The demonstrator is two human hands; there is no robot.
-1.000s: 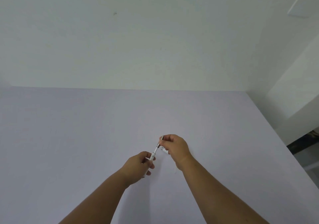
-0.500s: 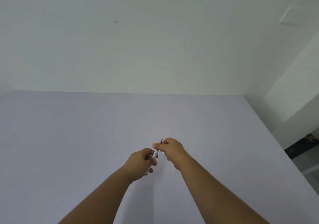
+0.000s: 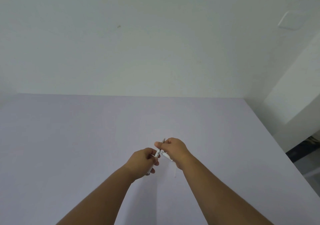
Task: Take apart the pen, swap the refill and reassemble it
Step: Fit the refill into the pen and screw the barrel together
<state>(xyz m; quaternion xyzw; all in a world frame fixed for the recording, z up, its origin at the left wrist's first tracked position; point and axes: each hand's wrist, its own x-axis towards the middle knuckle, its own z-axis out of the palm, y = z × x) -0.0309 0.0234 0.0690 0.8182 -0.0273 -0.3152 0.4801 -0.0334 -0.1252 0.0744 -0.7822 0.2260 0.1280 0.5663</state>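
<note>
We hold the pen [image 3: 157, 153] over the lilac worktop [image 3: 69, 138]: left hand [image 3: 144, 162] fingers wrapped round the white barrel, right hand [image 3: 173, 149] fingers pinching the dark tip end. Looks like mid-assembly or disassembly; we can't tell if the refill's swapped.

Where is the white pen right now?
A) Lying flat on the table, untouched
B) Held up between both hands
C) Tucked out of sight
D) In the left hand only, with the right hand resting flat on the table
B: the left hand grips the white pen by its barrel, while the right hand pinches its upper end, above the table.
</note>
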